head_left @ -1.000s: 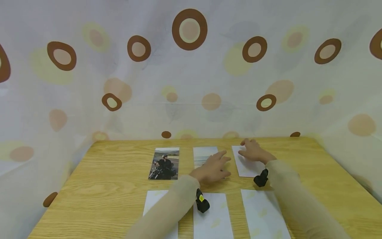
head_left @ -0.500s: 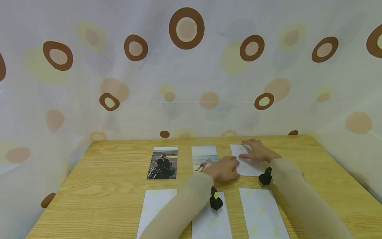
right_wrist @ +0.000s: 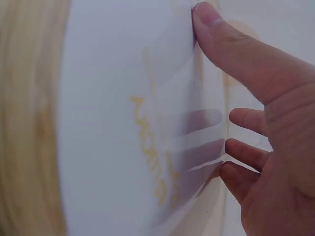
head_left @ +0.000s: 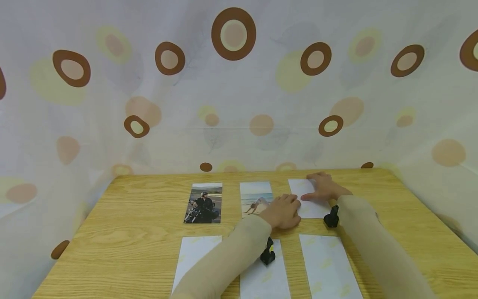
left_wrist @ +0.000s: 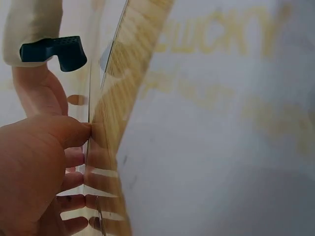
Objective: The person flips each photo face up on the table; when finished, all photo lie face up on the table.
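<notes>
In the head view, a photo print lies white back up [head_left: 298, 189] at the right end of the far row. My right hand [head_left: 324, 187] rests over its right part, thumb and fingers spread. In the right wrist view the fingertips meet a glossy white surface [right_wrist: 113, 123] with yellow lettering. My left hand [head_left: 281, 212] is at that print's near left edge, partly over the beach photo [head_left: 255, 198]. Left thumb and fingers [left_wrist: 76, 132] touch down with little bend in the left wrist view. Neither hand visibly pinches anything.
A motorcyclist photo [head_left: 203, 203] lies at the far left of the row. Nearer me are three white-backed prints, left [head_left: 192, 251], middle [head_left: 267, 278] and right [head_left: 328, 265], on a wooden table [head_left: 123, 232]. A patterned cloth [head_left: 179, 95] hangs behind.
My left hand has moved right, from over the beach photo to the left edge of the far-right print. My right hand has shifted slightly right. The prints look unmoved.
</notes>
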A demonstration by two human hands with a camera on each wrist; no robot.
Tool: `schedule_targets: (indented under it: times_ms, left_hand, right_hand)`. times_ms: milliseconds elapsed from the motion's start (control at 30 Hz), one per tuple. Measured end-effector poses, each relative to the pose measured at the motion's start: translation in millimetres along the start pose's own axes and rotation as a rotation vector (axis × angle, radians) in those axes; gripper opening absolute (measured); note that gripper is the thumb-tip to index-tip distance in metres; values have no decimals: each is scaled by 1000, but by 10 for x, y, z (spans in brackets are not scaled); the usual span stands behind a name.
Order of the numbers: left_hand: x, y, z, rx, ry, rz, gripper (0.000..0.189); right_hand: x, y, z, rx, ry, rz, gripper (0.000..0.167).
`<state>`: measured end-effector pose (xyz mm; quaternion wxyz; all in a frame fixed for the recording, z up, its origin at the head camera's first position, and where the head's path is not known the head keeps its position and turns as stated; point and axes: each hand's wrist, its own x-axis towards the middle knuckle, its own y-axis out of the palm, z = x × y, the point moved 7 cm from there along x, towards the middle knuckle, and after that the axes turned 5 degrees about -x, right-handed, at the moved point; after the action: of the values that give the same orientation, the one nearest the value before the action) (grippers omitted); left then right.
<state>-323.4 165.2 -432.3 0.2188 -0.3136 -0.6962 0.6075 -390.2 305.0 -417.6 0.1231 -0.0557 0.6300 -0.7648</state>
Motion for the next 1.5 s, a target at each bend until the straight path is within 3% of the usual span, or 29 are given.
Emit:
schedule_targets:
  times_ms: [300, 433, 567, 667, 733, 800, 1000, 1100, 1200, 1300, 1400, 1500]
  left_hand:
    - [-76, -158, 35, -122, 72, -62, 38]
    - [-67, -162, 39, -151, 96, -56, 38]
    - [-13, -136, 69, -193, 87, -52, 43]
    - [13, -136, 117, -267, 30, -57, 58]
    - [11, -150, 147, -354, -8, -61, 71]
    - [13, -152, 177, -498, -30, -72, 79]
    - [27, -132, 260, -1200, -58, -144, 79]
    - [22, -129, 298, -1413, -82, -191, 73]
    - [8, -142, 312, -1507, -98, -220, 65]
    - [4, -166, 298, -1562, -95, -236, 57]
    - [8, -201, 251, -1555, -71, -224, 53]
    - [12, -243, 196, -1521, -55, -209, 54]
  right_hand:
    - [73, -59, -49, -60, 26, 29, 100]
    - [84, -69, -76, -57, 60, 21, 101]
    - [72, -70, -103, 13, 90, -51, 97]
    - [52, -87, -110, 93, 48, -157, 89]
    - [24, -107, -112, 128, 9, -215, 83]
    - [-20, -141, -93, 158, -14, -242, 79]
    - [-145, -241, -17, 197, -28, -262, 78]
    - [-174, -264, 60, 182, -72, -245, 79]
    - [-201, -265, 143, 195, -115, -224, 77]
    - [-227, -252, 187, 300, -134, -192, 57]
    - [-257, -215, 239, 446, -147, -100, 34]
    - [-305, -205, 308, 557, -144, 0, 36]
